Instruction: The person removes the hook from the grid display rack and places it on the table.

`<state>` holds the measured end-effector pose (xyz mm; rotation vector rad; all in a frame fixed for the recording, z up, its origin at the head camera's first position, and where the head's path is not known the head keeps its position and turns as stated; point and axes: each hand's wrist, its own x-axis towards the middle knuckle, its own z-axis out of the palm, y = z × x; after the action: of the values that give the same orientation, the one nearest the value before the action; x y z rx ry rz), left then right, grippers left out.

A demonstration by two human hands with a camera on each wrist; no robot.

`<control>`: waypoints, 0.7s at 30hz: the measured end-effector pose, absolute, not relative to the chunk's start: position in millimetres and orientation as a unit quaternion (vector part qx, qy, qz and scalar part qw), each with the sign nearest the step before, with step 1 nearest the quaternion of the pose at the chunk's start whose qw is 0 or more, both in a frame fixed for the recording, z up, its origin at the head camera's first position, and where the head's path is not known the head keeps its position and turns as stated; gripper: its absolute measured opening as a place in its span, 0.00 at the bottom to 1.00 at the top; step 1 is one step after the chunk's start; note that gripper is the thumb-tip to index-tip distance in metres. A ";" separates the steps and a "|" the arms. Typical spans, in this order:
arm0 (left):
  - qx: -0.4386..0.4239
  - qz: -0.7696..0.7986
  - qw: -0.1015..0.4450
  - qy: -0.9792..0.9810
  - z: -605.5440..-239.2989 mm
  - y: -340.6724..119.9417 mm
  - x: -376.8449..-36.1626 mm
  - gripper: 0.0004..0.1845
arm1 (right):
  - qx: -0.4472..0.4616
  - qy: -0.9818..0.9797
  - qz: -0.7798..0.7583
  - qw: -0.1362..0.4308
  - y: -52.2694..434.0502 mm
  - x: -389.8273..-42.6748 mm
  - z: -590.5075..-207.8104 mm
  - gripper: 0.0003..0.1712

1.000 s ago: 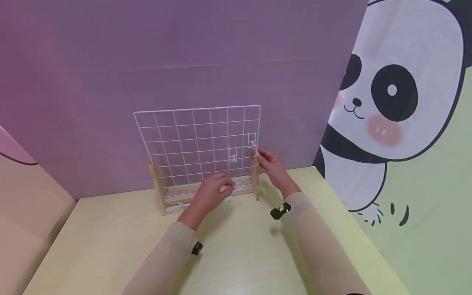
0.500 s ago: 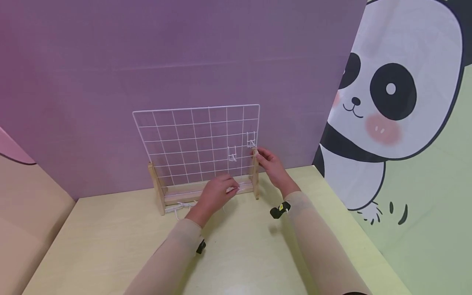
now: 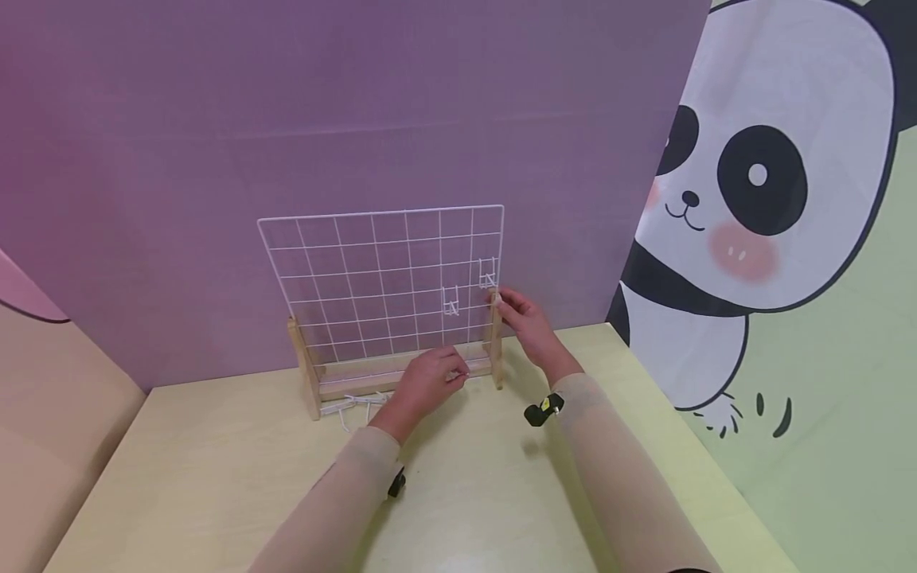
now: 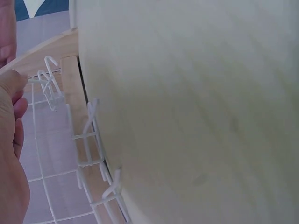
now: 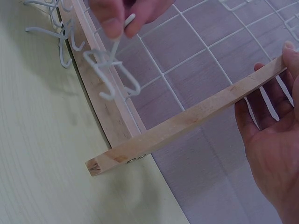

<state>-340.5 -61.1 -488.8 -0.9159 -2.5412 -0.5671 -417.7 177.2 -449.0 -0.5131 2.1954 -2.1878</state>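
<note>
Between thumb and fingers, my left hand (image 3: 427, 382) pinches a white wire hook (image 5: 110, 65) by its straight prong. The hook's two bent ends point away from the fingers, close to the lower wooden bar (image 4: 71, 77) of the stand. My right hand (image 3: 532, 322) holds the top of the right wooden post (image 5: 187, 119), thumb on one side and fingers behind. A white wire grid (image 3: 409, 239) stands upright between the wooden posts. Two hooks hang on its right side, an upper hook (image 3: 488, 278) and a lower hook (image 3: 450, 306).
Several loose white hooks (image 4: 88, 135) lie along the front of the stand's base, left of my left hand. The left wooden post (image 3: 304, 366) stands on the pale table (image 3: 458, 493). A purple backdrop (image 3: 358, 95) rises behind, with a panda picture (image 3: 824, 270) at right.
My left hand has moved right and slightly down along the base, uncovering more of the loose hooks. The right hand keeps its hold on the post.
</note>
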 end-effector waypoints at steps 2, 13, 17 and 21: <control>-0.325 -0.203 0.184 -0.905 -490.5 -60.3 -341.0 0.04 | -0.167 0.696 -0.698 0.000 177.3 -418.5 -449.9 0.24; -0.318 -0.199 0.171 -0.911 -495.9 -58.4 -342.4 0.03 | -0.166 0.697 -0.698 0.004 177.3 -416.8 -447.4 0.23; -0.310 -0.192 0.160 -0.917 -498.5 -58.5 -344.3 0.04 | -0.168 0.696 -0.698 0.002 177.0 -417.0 -447.6 0.23; -0.304 -0.191 0.148 -0.921 -500.9 -58.2 -346.2 0.06 | -0.169 0.697 -0.697 0.000 177.3 -417.5 -448.5 0.23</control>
<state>-346.2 -58.2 -500.9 -0.8748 -2.6498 -0.5480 -417.5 177.3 -448.5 -0.5302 2.1882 -2.1909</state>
